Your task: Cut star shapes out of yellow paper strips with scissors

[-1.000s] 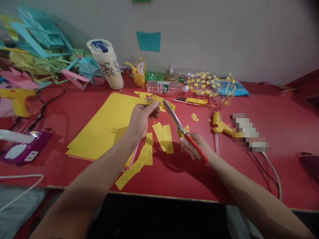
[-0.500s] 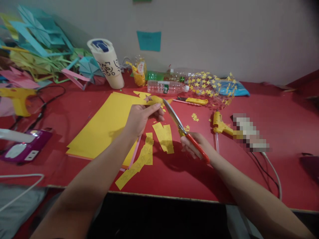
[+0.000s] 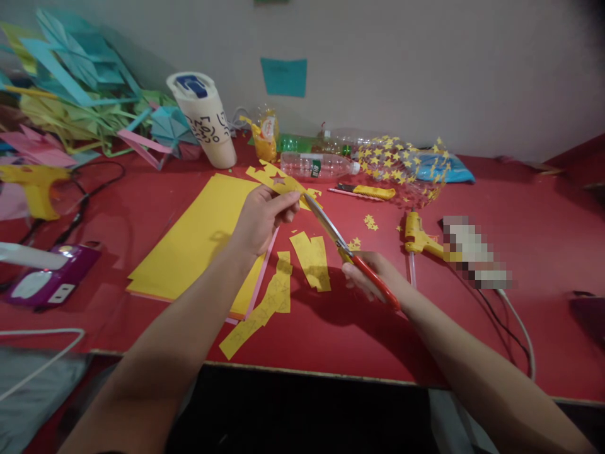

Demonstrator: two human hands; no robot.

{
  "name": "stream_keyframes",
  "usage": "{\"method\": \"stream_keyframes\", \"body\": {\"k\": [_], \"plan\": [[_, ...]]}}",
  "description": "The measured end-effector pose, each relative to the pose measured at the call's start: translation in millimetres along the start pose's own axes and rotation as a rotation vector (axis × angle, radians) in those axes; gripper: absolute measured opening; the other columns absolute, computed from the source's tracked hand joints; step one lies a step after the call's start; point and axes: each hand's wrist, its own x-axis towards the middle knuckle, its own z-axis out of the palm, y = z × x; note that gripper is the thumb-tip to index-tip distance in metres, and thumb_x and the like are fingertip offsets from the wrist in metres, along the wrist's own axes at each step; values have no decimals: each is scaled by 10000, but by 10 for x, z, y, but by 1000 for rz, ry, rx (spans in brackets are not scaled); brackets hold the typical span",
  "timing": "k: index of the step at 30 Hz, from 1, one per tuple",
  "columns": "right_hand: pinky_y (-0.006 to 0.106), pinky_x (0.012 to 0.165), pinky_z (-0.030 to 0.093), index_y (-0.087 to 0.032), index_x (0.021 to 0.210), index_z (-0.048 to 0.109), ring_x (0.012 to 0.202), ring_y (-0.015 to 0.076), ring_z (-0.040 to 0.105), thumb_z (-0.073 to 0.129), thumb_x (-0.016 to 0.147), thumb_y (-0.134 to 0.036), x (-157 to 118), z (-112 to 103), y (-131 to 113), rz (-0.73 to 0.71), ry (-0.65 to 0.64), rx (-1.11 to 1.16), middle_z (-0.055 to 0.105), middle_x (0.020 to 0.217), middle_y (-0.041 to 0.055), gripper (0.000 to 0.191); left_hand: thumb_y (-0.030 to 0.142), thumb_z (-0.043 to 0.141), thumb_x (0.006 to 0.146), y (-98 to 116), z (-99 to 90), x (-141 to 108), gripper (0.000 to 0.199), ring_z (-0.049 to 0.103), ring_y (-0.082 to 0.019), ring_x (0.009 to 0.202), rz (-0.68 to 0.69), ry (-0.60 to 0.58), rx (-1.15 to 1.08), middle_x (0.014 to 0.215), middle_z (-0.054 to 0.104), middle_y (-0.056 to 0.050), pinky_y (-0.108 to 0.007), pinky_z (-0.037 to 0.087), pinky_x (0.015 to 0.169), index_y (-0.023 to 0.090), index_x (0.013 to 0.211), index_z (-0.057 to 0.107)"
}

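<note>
One yellow star-cut paper strip (image 3: 289, 184) is extending past left hand (image 3: 259, 221) pinching it, toward red desk's (image 3: 368, 353) far edge, right hand (image 3: 371, 274) gripping red-handled scissors (image 3: 338, 238).

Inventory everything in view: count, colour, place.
table: 1, red, below
wall note: 1, blue, back
folded paper: many, mixed, far left
cup: 1, white, back left
bottles: several, clear, green, back
container: 1, yellow, back
stars: many, yellow, right
packet: 1, blue, back right
cutter: 1, yellow, centre
glue guns: 2, yellow, left, right
socket box: 1, purple, left
item: 1, pixelated, right
cables: several, black, white, sides
paper stack: 1, yellow, left
paper strips: several, yellow, centre
scissors: 1, red, centre
left hand: 1, holding strip
right hand: 1, holding scissors
</note>
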Motion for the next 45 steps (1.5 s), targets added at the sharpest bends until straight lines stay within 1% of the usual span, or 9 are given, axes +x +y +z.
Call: {"method": "stream_keyframes", "body": {"k": [6,12,19,25,30,32,37,42,45], "plan": [[207,335,294,-211,569,405,313,62,382,625,657,-674,-9,-3,-7,-6,6,30,449,438,-59,520,179,672,692,-17,-24,-6,86,457,-28,432,-33,-26,14,535,568,19,-174,372,438,129,629,639],[212,347,314,-214,573,414,308,70,394,616,668,-680,-5,-5,9,-9,-24,23,426,396,-73,517,171,637,715,9,-12,3,158,432,-32,423,7,-4,52,507,545,19,-194,363,450,140,564,604],[217,343,307,-217,580,425,305,74,396,584,680,-700,-4,-6,18,-10,-19,26,409,383,-75,518,189,656,698,-11,-23,0,123,448,-32,429,-32,-15,42,534,579,13,-195,375,450,136,594,618],[243,414,400,-220,582,432,309,80,392,591,689,-698,-12,-10,23,-26,-18,30,377,337,-89,515,179,683,656,-10,-19,-4,80,460,-30,413,-60,-6,43,528,584,18,-184,367,423,130,630,625],[265,473,470,-221,569,425,301,70,384,604,643,-727,-12,-4,-26,5,-10,68,360,348,-99,542,183,687,646,7,-18,-6,76,451,-33,397,-61,-16,76,525,588,19,-193,359,411,134,632,630],[265,474,472,-219,571,429,299,69,382,615,636,-724,-10,-4,-29,17,-11,80,349,347,-102,542,185,683,646,10,-25,-8,71,452,-33,394,-58,-24,77,522,587,20,-194,360,411,132,635,636],[257,459,470,-212,558,418,310,55,369,630,630,-717,-3,-9,7,10,-13,94,392,401,-85,552,196,688,638,28,-48,-6,80,464,-31,395,-54,-53,105,521,589,25,-184,362,413,129,636,644],[259,445,472,-218,547,403,327,59,367,637,620,-718,-10,-10,-10,-2,-4,76,399,416,-75,557,181,678,633,54,-55,-2,67,464,-31,395,-78,-46,134,520,585,29,-185,379,419,130,640,634],[289,499,508,-222,536,402,316,61,364,625,619,-734,-4,-5,-14,-27,-4,81,376,390,-87,565,185,679,633,62,-55,-4,75,470,-32,400,-76,-47,119,530,587,31,-188,389,426,134,642,624]]}}
